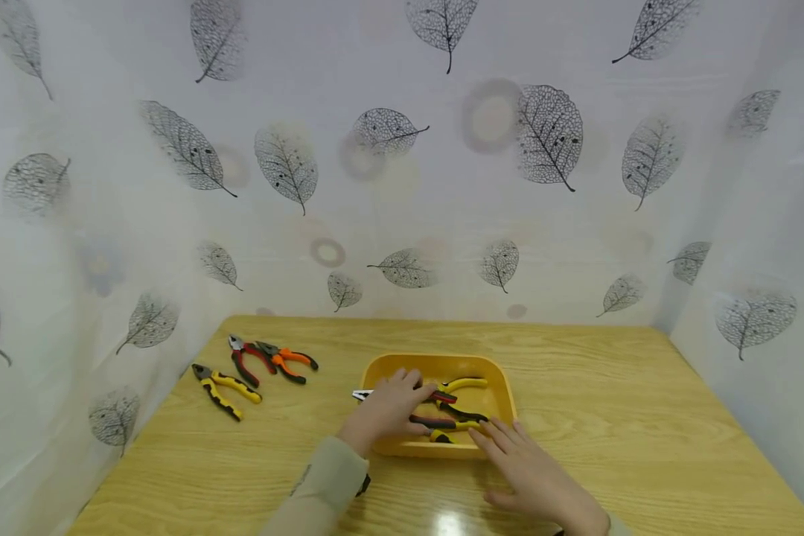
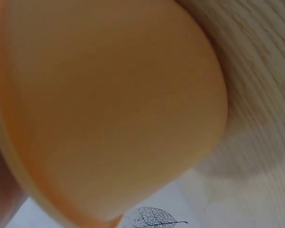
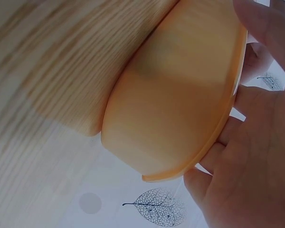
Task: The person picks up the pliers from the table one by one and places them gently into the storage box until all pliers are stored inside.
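Observation:
A yellow tray holds several pliers with red-black and yellow-black handles. My left hand reaches over its left side and grips red-black pliers from above, fingers and thumb spanning the handles. Their silver nose sticks out past the tray's left rim; their middle is hidden under my palm. My right hand has its fingers extended, fingertips at the tray's front right corner. In the right wrist view those fingers lie along the rim. Next to my right fingertips is a yellow-black handle.
On the wooden table, left of the tray, lie yellow-black pliers, red-black pliers and orange-black pliers. A leaf-patterned white curtain surrounds the table's back and sides.

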`<state>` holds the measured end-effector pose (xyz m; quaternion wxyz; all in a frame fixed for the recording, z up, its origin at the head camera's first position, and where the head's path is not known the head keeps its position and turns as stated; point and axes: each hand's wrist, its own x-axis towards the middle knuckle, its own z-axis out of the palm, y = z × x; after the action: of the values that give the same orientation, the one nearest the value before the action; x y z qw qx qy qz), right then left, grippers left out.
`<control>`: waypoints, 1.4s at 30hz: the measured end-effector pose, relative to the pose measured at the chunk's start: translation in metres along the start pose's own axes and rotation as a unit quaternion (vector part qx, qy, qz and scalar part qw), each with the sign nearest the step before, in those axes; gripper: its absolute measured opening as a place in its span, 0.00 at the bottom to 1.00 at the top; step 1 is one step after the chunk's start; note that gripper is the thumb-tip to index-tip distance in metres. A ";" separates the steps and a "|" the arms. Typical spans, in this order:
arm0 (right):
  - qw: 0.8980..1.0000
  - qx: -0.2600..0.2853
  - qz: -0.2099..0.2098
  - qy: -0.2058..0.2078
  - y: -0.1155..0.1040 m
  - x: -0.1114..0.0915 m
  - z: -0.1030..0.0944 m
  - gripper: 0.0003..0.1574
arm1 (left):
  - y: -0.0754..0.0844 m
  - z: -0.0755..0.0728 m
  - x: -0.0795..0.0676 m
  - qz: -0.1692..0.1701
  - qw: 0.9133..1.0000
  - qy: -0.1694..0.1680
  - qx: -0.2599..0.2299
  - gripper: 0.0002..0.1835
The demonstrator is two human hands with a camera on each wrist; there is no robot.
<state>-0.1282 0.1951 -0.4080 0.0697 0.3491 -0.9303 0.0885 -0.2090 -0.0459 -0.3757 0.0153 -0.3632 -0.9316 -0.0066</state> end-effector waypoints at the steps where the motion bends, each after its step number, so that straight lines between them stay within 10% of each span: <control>1: 1.000 0.002 0.002 -0.002 0.000 0.000 0.000 0.51 | 0.000 0.001 0.001 0.002 1.000 -0.003 0.002 0.36; 42: 1.000 0.015 -0.010 -0.009 0.001 0.000 0.000 0.51 | 0.027 0.034 0.038 0.012 0.995 -0.075 -0.058 0.28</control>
<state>-0.1284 0.1958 -0.4078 0.0572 0.3601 -0.9259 0.0985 -0.2197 0.0002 -0.4088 -0.0755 -0.3744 -0.9236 -0.0330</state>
